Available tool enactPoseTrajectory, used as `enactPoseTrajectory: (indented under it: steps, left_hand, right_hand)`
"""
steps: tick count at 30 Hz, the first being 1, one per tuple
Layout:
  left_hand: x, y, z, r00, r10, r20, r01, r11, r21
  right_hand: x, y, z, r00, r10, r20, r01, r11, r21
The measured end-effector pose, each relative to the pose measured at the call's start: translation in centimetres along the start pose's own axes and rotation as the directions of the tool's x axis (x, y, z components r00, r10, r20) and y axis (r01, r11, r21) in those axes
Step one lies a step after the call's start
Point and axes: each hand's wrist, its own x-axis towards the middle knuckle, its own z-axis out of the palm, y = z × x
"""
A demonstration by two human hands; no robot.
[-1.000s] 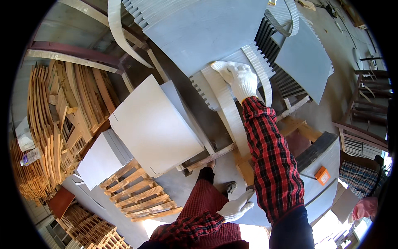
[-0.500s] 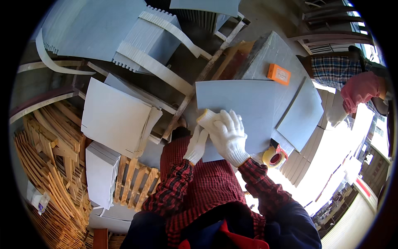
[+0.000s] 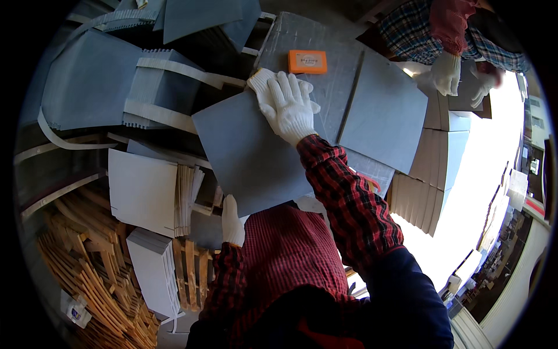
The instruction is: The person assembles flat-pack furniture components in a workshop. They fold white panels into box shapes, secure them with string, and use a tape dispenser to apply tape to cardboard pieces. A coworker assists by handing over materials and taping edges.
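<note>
A flat grey board [image 3: 250, 157] lies tilted in front of me, overlapping a larger grey surface [image 3: 331, 96]. Over its upper part my right hand [image 3: 290, 110], in a white knit glove, presses down a loose white glove [image 3: 263, 78] with a yellow-edged cuff; its fingers lie fairly flat over that glove. At the board's near left corner is my left hand [image 3: 233, 221], also gloved, seen edge-on and gripping the edge; most of its fingers are hidden. An orange box [image 3: 307, 61] sits just beyond the board.
A second grey board [image 3: 383, 104] lies to the right, above stacked cartons [image 3: 418, 200]. Pale panels [image 3: 142, 186] and curved wooden slats [image 3: 99, 262] stand at left. Another person's gloved hand [image 3: 446, 74] is at upper right.
My right hand has moved up and away with the loose glove under it. My left hand has drawn back to the board's near corner. The board has turned and shifted left in view.
</note>
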Motion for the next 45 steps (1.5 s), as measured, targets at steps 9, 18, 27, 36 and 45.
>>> enactPoseTrajectory:
  steps: [9, 18, 27, 36, 45]
  left_hand:
    - [2.3, -1.4, -3.2, 0.966, 0.094, 0.24, -0.065, 0.99, -0.125]
    - [-0.5, 2.2, 0.5, 0.986, -0.063, 0.153, 0.124, 0.896, -0.427]
    - [-0.1, 3.0, 1.0, 0.978, -0.181, 0.102, 0.191, 0.977, -0.099]
    - [0.5, 5.7, -1.9, 0.991, -0.137, 0.013, 0.135, 0.985, 0.107]
    - [1.0, 9.3, -9.2, 0.98, -0.189, -0.058, 0.197, 0.946, 0.257]
  right_hand:
    - [-0.7, -10.0, 3.1, 0.999, -0.036, 0.009, 0.035, 0.989, 0.145]
    - [-17.1, -10.4, -4.9, 0.939, -0.189, 0.288, 0.1, 0.95, 0.297]
    - [-6.1, -0.5, -0.5, 0.959, 0.272, -0.081, -0.284, 0.929, -0.238]
    - [-16.6, -7.5, -2.0, 0.895, 0.446, 0.01, -0.436, 0.879, -0.193]
    - [-21.3, -14.7, -4.4, 0.896, 0.369, 0.246, -0.368, 0.928, -0.052]
